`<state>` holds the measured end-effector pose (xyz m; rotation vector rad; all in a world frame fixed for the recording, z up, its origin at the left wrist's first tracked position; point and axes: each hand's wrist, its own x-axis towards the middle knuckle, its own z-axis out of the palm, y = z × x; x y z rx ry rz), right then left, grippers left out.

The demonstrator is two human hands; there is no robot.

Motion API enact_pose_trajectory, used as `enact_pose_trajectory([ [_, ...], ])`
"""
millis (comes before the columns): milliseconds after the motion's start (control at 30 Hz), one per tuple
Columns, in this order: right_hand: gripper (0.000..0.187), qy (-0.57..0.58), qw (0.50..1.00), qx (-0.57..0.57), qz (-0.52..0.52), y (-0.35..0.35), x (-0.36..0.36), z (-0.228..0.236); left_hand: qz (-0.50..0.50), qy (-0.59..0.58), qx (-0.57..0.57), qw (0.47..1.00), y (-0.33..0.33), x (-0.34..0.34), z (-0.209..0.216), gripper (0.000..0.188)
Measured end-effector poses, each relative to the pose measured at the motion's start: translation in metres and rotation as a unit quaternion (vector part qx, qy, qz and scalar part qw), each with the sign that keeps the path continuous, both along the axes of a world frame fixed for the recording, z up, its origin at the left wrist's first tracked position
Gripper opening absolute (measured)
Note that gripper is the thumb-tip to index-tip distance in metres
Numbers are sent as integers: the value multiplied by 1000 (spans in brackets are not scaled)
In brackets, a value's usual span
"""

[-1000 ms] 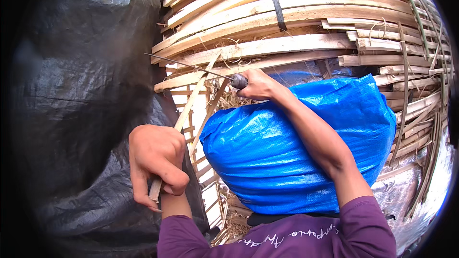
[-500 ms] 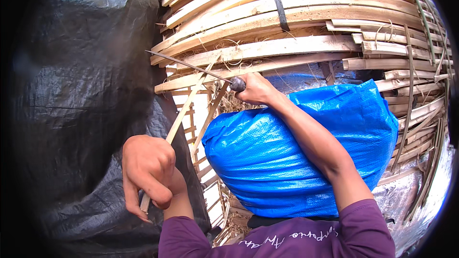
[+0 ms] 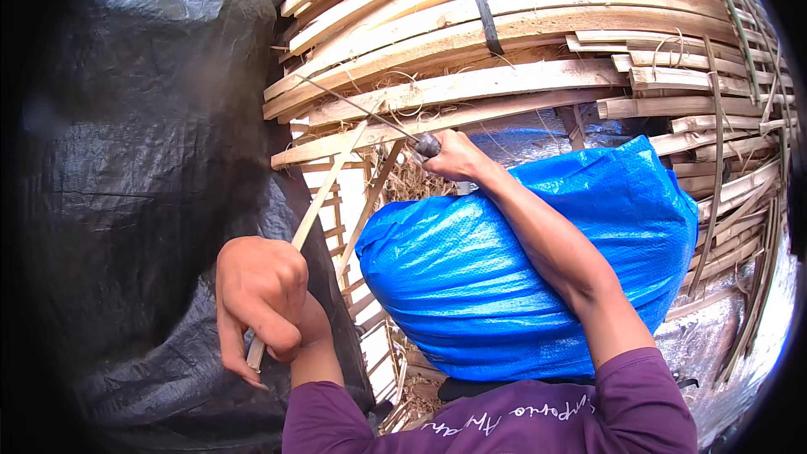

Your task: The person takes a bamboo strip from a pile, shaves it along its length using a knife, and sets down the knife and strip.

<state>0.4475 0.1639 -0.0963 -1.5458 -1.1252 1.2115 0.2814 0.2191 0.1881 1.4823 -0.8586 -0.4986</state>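
Closed around a pale, thin wooden strip (image 3: 315, 210), my left hand (image 3: 261, 303) is low on the left. The strip slants up and away from it, and its lower end sticks out below my fingers. My right hand (image 3: 458, 157) grips the dark handle of a long, narrow-bladed knife (image 3: 357, 108), seen almost edge-on. Its blade points up and left, crossing near the strip's far end; whether the two touch I cannot tell. My right forearm passes over a blue tarpaulin bundle (image 3: 471, 277) in front of my body.
Black plastic sheeting (image 3: 143, 185) covers the left side. At the back lie long pale wooden slats (image 3: 462, 88), some bound with a black band (image 3: 487, 25). Shorter split pieces (image 3: 689, 80) are stacked at right. Fibrous shavings (image 3: 408, 181) and a slatted frame (image 3: 336, 227) show between sheeting and bundle.
My right hand has shifted slightly to the right, drawing the knife with it, so the blade tip now lies farther right and a little higher. My left hand and the strip have hardly moved.
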Motion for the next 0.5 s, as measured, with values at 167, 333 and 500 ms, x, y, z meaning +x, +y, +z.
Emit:
enact_pose_trajectory([
  [167, 21, 21, 999, -21, 10, -5, -2, 9, 9, -4, 0, 1000, 3, -3, 2, 32],
  [333, 20, 2, 990, 123, 75, -2, -8, 24, 9, -13, -17, 1000, 8, -9, 2, 31],
  [500, 21, -9, 998, 62, 0, 7, -12, -13, 13, -29, -33, 999, 15, -18, 3, 30],
])
